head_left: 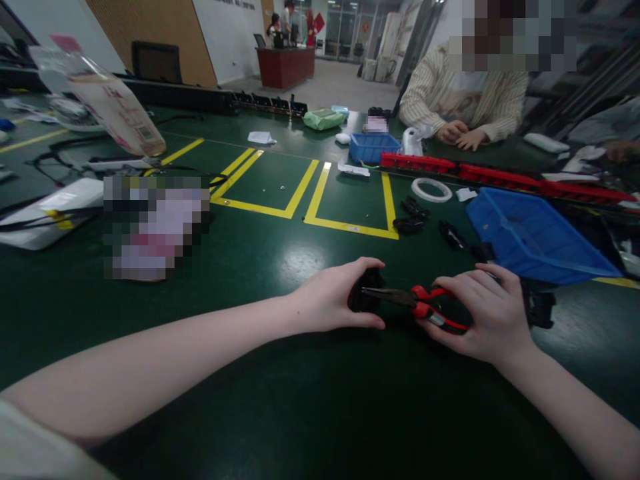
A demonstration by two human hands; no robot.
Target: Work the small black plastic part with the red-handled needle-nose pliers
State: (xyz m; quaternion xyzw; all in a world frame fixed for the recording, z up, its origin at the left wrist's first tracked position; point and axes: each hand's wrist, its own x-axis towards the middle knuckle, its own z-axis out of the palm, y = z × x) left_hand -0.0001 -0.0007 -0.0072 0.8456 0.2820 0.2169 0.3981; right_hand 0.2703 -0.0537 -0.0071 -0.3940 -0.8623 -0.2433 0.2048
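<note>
My left hand (335, 297) is closed around a small black part (369, 283), its thumb and fingers on opposite sides; the part's exact kind is unclear. In my right hand (483, 310) are needle-nose pliers (417, 300) with red handles. The dark tips of the pliers point left and reach the black part, overlapping it in view; whether they grip it I cannot tell. Just right of my right hand lies another black piece (543, 310), partly hidden by the hand.
A blue bin (540, 233) stands at the right, beside several black pieces (413, 213) and a white ring (431, 190). Red strips (495, 177) run behind. A phone (160, 230) and a tilted bottle (117, 110) are at left. Across the table sits a person (465, 100).
</note>
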